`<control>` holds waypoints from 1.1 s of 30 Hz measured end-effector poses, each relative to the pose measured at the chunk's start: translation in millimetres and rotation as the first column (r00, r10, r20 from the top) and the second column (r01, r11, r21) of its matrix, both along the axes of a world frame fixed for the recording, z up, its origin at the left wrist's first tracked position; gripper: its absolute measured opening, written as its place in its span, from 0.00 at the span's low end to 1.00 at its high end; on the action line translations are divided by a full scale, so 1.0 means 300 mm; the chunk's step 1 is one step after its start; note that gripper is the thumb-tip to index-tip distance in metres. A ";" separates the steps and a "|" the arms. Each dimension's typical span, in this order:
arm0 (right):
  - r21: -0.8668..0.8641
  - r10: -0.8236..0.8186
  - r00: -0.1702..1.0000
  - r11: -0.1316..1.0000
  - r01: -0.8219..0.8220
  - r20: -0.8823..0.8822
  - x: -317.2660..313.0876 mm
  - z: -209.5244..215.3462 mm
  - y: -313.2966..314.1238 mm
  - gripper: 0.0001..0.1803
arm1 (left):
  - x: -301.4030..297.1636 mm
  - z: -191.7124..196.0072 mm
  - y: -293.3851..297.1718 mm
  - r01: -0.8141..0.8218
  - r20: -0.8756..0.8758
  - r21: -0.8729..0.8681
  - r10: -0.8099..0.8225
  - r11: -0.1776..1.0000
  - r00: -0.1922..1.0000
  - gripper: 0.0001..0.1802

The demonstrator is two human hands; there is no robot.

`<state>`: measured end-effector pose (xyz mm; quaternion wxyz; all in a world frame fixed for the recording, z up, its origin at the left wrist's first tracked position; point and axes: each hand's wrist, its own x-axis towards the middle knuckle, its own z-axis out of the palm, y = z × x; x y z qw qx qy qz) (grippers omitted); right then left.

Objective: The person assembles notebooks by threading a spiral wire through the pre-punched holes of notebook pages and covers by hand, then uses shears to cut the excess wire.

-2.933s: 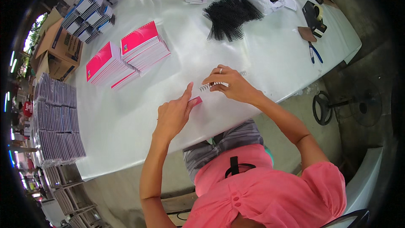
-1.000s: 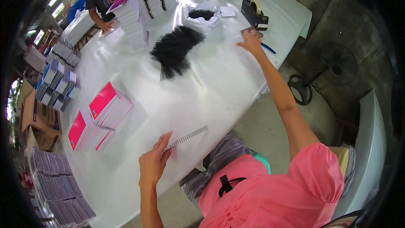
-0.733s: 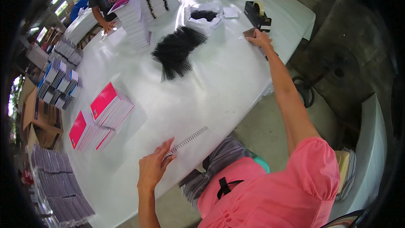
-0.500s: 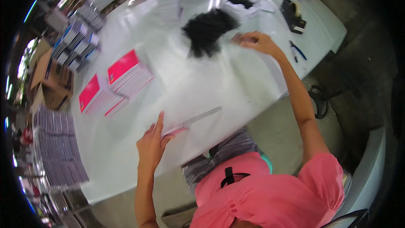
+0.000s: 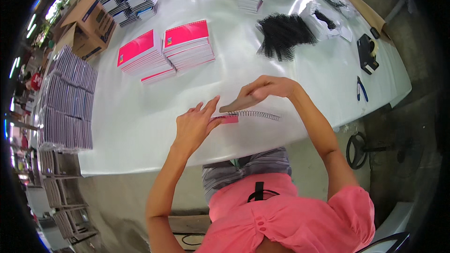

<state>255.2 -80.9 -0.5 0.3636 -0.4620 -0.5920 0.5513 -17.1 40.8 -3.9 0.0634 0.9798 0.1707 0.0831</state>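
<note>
Coil [image 5: 258, 114] now beside brown pad [image 5: 237, 105]

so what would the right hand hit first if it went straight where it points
Probably the left hand, just past the brown piece in the right hand; depth is unclear, so the coil might come first.

Looks like a bookbinding workshop: the table [image 5: 140, 145] bears stacked notebooks [image 5: 187, 49], a wire coil [image 5: 258, 115], a heap of black coils [image 5: 285, 35], pliers [image 5: 361, 90] and a tape dispenser [image 5: 367, 57], with a carton [image 5: 89, 26] and tall piles [image 5: 68, 100] alongside.
</note>
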 end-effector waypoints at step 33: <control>0.030 -0.055 0.974 0.998 0.063 -0.221 -0.110 -0.051 0.129 0.30 | -0.068 -0.147 0.051 0.115 0.464 -0.769 0.424 0.629 0.778 0.56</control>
